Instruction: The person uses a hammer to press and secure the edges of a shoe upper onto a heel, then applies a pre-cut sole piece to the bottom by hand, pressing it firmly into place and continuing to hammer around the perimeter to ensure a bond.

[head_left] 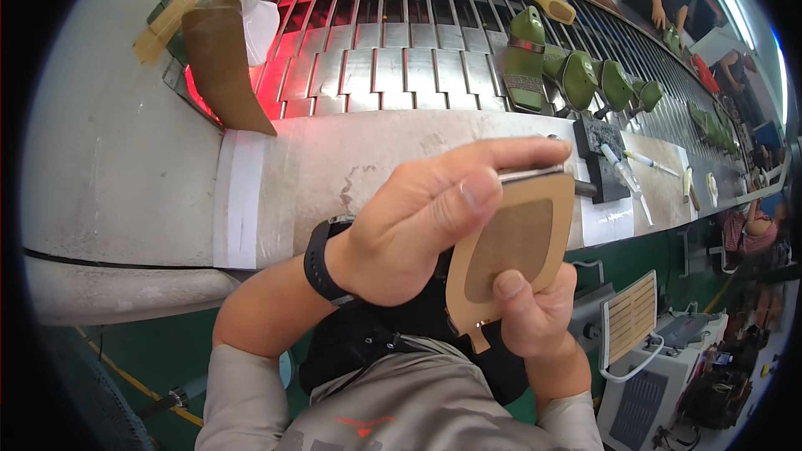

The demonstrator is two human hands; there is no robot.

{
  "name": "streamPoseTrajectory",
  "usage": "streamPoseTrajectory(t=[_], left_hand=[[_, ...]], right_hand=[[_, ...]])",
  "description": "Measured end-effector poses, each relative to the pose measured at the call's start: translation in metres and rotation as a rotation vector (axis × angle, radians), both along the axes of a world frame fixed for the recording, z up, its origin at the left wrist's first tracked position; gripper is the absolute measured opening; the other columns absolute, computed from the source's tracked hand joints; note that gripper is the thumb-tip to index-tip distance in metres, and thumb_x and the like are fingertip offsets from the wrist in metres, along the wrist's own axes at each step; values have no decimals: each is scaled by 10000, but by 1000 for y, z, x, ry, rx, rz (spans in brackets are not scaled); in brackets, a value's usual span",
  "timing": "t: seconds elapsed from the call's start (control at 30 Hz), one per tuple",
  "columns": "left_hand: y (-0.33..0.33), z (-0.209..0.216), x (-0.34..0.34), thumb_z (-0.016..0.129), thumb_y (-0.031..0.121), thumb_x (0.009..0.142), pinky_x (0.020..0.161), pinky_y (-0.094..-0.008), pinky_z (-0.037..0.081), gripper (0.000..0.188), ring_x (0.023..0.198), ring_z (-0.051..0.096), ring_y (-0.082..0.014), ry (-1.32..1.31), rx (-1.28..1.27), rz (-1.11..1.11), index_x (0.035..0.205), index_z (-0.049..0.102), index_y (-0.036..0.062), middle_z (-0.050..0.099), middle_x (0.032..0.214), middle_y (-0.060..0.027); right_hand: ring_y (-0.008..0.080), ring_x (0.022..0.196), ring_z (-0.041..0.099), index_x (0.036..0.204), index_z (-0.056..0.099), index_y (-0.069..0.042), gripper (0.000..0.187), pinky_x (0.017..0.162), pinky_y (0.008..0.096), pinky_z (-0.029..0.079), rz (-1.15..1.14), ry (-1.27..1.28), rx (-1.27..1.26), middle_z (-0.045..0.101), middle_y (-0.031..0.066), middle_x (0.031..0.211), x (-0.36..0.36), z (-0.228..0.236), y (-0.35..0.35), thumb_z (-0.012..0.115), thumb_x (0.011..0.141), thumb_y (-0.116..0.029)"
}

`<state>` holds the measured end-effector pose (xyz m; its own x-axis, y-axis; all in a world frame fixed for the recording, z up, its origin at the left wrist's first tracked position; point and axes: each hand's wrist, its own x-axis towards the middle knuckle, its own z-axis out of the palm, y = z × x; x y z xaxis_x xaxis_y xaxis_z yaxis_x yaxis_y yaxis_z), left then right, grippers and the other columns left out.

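The right hand (pixel 541 315) gripped a tan sole (pixel 515 238), seemingly steadying it by the left hand's (pixel 405 221) outstretched fingers, whose hold I couldn't tell.

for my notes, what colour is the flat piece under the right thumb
The flat piece is tan with a darker brown patch, clearest in the head view.
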<state>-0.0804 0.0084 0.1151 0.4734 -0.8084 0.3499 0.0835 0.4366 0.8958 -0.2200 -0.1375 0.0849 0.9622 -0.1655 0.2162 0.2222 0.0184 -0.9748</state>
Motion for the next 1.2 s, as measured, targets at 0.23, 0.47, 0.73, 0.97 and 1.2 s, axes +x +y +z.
streamPoseTrajectory(t=[0.23, 0.47, 0.73, 0.97, 1.2], left_hand=[[-31, -12, 30, 228, 693, 1106, 1210, -430, 438, 920, 1439, 553, -303, 119, -80, -10, 1552, 455, -80, 543, 1566, -238], [-48, -11, 30, 288, 661, 1118, 1162, -386, 485, 859, 1352, 614, -235, 203, -71, 8, 1554, 472, -56, 629, 1464, -181], [-52, -30, 43, 497, 445, 1134, 1154, -366, 471, 690, 1351, 595, -207, -85, -71, 55, 1593, 396, -60, 594, 1493, -167], [-24, -18, 24, 625, 224, 1005, 1215, -417, 408, 711, 1454, 519, -278, -78, -48, 116, 1590, 358, -78, 466, 1620, -231], [25, -21, -13, 556, 376, 1119, 1119, -497, 518, 527, 1329, 635, -410, -368, -89, 301, 1417, 497, -55, 532, 1473, -419]], right_hand=[[299, 824, 797, 1340, 582, 120, 494, 679, 384, 693, 63, 108, 276, 761, 224, 1043, 24, -3, -27, 609, 1095, -307], [284, 776, 793, 1296, 610, 116, 478, 623, 363, 689, 36, 51, 175, 764, 216, 1018, 29, -4, -41, 591, 1109, -323], [252, 755, 789, 1278, 625, 104, 444, 647, 353, 690, -21, 52, 126, 769, 190, 987, 37, -6, -53, 562, 1120, -306], [115, 880, 701, 1227, 686, 72, 414, 725, 279, 573, -70, 64, 101, 764, 83, 1020, 27, 1, -39, 591, 1121, -317], [271, 509, 595, 874, 667, 17, 341, 482, 352, 446, -64, -234, -323, 628, 114, 686, 0, -6, 0, 620, 1085, -246]])
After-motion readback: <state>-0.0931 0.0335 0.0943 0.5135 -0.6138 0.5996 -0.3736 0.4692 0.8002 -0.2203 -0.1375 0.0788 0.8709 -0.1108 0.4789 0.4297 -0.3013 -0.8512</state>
